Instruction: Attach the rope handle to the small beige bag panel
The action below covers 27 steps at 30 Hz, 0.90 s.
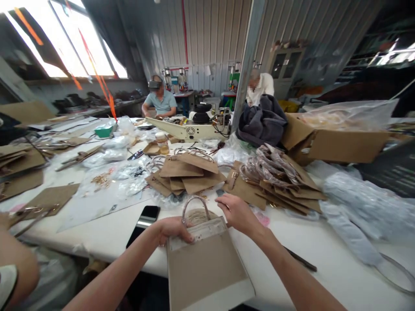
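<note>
A brown paper bag (207, 268) with a white lower band lies flat on the white table (327, 255), sticking out over the near edge. Its clear looped handle (195, 204) rises at the top. My left hand (173, 231) grips the bag's upper left corner, fingers curled round the rim. My right hand (238, 211) rests by the bag's upper right corner, fingers bent; whether it holds anything is hidden.
A black phone (145, 221) lies left of the bag. Stacks of brown bags (188, 175) and bundled handles (272, 166) lie beyond. A cardboard box (337, 140) sits at the right, plastic wraps (356, 207) beside it. Two people sit at the far end.
</note>
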{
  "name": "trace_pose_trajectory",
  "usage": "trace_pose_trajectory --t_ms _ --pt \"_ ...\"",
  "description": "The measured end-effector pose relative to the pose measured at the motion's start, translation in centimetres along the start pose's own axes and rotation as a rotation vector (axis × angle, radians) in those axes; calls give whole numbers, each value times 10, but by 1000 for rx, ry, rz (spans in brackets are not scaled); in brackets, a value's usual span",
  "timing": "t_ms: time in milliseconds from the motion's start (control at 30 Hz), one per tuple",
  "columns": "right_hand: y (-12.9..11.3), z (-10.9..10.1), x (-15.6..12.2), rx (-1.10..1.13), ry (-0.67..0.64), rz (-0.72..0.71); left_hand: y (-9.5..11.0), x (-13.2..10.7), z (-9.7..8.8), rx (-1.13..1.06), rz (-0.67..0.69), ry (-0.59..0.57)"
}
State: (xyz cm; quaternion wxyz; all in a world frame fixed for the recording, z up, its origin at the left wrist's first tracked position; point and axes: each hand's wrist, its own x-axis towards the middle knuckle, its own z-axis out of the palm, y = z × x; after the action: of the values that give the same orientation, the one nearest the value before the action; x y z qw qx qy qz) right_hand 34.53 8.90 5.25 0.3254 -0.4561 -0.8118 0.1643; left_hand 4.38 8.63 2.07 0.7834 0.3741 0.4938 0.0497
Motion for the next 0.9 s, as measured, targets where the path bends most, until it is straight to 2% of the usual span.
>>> trace_pose_trajectory --t_ms 200,300,433,567,700,833,900 --pt "6 41 48 -30 -239 42 -5 7 -3 19 40 -162" --pt "10 54 73 -50 -333 18 -6 9 -5 25 76 -172" --pt "9 62 107 -55 -358 27 -8 13 -7 25 89 -220" --pt "2 64 138 -17 -285 -45 -9 14 -7 14 87 -226" --pt "-4 65 152 39 -328 -78 -9 12 -5 -20 86 -210" --pt "-10 70 150 50 -381 -54 -9 11 -5 -15 84 -215" --pt "-16 75 151 127 -446 -50 -9 12 -5 -16 86 -208"
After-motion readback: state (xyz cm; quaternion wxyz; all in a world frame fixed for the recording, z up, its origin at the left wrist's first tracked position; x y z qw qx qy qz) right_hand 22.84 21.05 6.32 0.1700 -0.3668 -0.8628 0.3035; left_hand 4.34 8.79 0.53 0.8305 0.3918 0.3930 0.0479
